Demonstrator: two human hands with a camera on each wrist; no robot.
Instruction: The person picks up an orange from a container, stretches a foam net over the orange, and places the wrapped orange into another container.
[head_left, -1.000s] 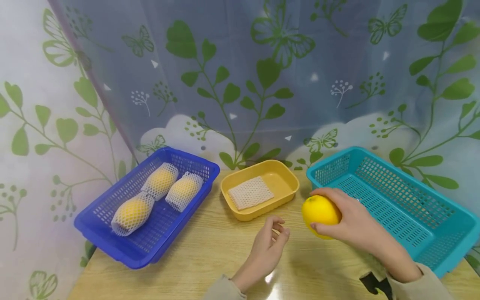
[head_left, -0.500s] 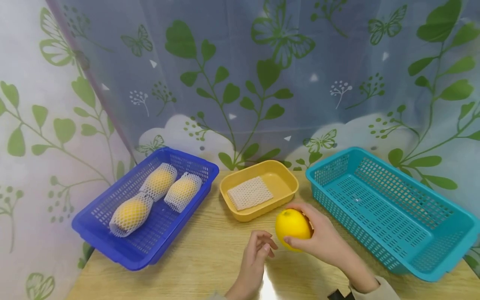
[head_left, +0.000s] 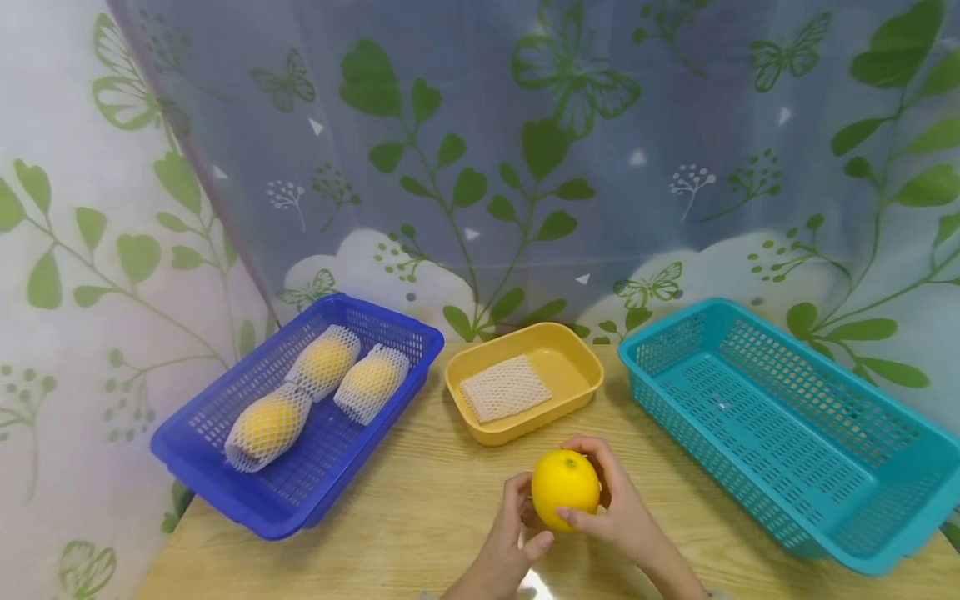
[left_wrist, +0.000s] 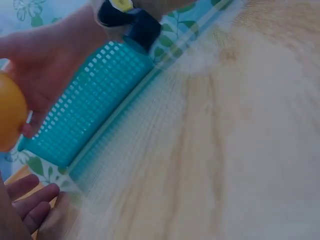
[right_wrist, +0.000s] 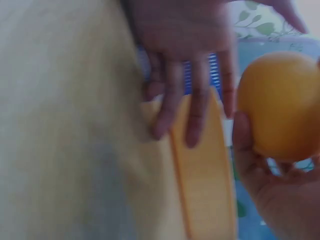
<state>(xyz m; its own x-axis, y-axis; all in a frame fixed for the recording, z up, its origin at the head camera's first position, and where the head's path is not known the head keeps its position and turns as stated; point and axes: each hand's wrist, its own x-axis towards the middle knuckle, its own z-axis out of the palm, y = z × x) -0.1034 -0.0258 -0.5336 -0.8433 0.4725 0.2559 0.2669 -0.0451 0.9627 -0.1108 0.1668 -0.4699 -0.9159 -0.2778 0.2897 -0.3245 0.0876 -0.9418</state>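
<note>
A round, smooth yellow citrus fruit (head_left: 564,490) with a small stem mark on top is held over the table in front of me. My right hand (head_left: 621,515) grips it from the right, thumb across its near side. In the right wrist view the fruit (right_wrist: 280,105) looks orange and sits in the curl of the right hand (right_wrist: 285,192). My left hand (head_left: 501,533) is close at the fruit's left side, thumb apart from the fingers. Its fingers (right_wrist: 172,95) extend loosely beside the fruit in the right wrist view.
A yellow tray (head_left: 573,367) with a folded foam net (head_left: 506,389) stands behind the hands. At left, a blue basket (head_left: 330,492) holds three net-wrapped yellow fruits (head_left: 268,427). A teal basket (head_left: 772,433) stands at right on the wooden table (head_left: 405,517); a patterned curtain hangs behind.
My right hand has carried the citrus fruit leftward and down from beside the teal basket to the middle. The left hand has shifted slightly lower, and the fruit now comes between both hands.
</note>
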